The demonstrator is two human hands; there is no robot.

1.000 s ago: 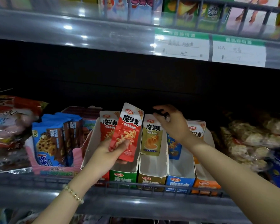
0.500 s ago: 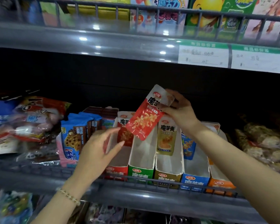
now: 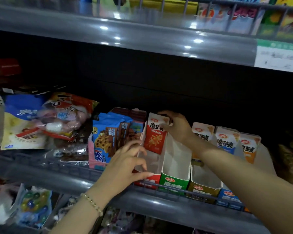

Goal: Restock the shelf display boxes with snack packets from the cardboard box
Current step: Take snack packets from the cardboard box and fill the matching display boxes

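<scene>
My right hand [image 3: 178,128] grips the top of a red snack packet [image 3: 155,134] that stands upright at the back of the red display box [image 3: 147,180]. My left hand [image 3: 127,164] holds that box's left wall near its front, fingers curled on the edge. To the right stand a green box [image 3: 173,182], an olive box [image 3: 202,189] and a blue box [image 3: 228,195], with a packet upright at the back of each of the latter two [image 3: 202,134] [image 3: 227,141]. An orange packet [image 3: 249,147] stands furthest right. The cardboard box is out of view.
Blue cookie packs [image 3: 108,137] in a pink tray sit just left of the red box. Large bagged snacks [image 3: 46,122] fill the shelf's left. A wire rail [image 3: 176,191] runs along the shelf front. The upper shelf [image 3: 142,36] overhangs, with a price label [image 3: 277,56] at right.
My right hand carried the red packet from above the boxes down and left into the red box. My left hand moved onto the box's left wall. The view shifted left.
</scene>
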